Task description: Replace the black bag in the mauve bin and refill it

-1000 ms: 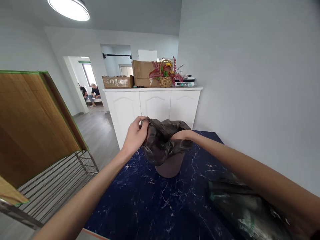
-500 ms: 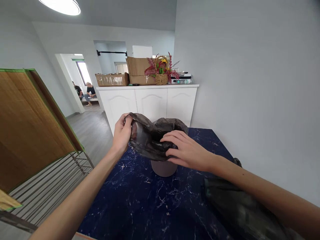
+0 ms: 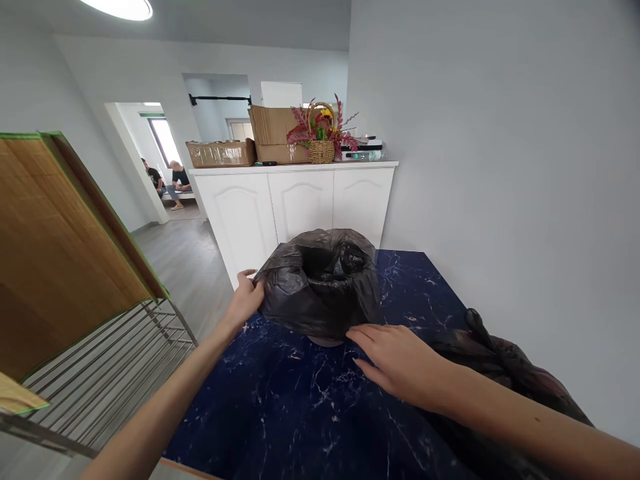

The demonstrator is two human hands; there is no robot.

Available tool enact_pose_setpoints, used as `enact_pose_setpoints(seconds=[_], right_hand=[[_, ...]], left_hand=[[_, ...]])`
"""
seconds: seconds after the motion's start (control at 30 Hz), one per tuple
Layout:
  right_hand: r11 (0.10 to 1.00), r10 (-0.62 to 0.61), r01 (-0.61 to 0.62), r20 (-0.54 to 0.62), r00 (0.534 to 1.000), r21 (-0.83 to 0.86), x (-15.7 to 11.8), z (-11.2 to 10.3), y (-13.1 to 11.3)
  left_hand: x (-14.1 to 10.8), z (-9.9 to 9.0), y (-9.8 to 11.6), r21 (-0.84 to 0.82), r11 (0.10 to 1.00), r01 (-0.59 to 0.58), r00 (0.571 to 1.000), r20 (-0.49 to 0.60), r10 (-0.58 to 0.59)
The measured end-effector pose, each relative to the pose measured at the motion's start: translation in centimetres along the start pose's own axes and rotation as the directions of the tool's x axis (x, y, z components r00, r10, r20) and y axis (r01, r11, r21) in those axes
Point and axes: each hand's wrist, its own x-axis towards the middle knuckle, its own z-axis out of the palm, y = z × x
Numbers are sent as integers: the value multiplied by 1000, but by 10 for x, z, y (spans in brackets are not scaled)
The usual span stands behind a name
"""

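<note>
A black garbage bag lines a bin, its top folded outward over the rim and hanging down the outside. Only a small strip of the bin's lower wall shows beneath the plastic. At the bag's left edge, my left hand pinches the plastic between thumb and fingers. My right hand is at the lower front right of the bag, fingertips against its hem, thumb apart from the fingers. A second, knotted black bag lies to the right, partly behind my right forearm.
The bin stands on a dark blue marbled tabletop. A metal rack with a bamboo mat is at left. Behind stands a white cabinet bearing cardboard boxes and a flower basket. Two people sit beyond a doorway.
My right hand has come out of the bag's mouth and down to the front. The bag's edge now hangs lower over the bin, and my left hand has moved slightly down.
</note>
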Motion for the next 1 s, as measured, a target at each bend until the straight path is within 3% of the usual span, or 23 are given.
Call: enact_pose_setpoints(seconds=[0.13,0.23,0.33,0.4,0.5,0.63,0.73,0.8,0.9,1.0], right_hand=[[982,62,-27,-182,981,188,11,-40,-11],[984,56,8,-352,934,177,29,-49,-3],[983,178,-136,-447,877,125,45,-39,18],[951,307,-249,-458,834,182,51,-30,33],[895,431,-318,-420,799,313,51,-22,51],[839,462,-283,-334,822,465,48,-23,63],[818,464,-254,-331,822,515,47,-26,68],[793,516,-276,-357,779,543,46,-25,79],[715,642,-355,-365,675,602,43,-18,109],[616,742,-481,-254,621,624,42,-4,146]], left_hand=[[-12,-12,12,120,956,-269,959,-54,277],[-16,-12,34,136,880,-456,887,151,436],[-8,-3,47,186,813,-551,800,394,452],[3,6,48,238,819,-522,796,481,367],[25,19,45,265,861,-435,813,526,248],[53,33,48,245,898,-365,805,567,172],[69,44,53,218,923,-317,794,594,132],[78,51,54,191,941,-280,787,607,111],[92,65,49,135,971,-199,775,628,71],[106,79,38,77,993,-87,748,664,14]])
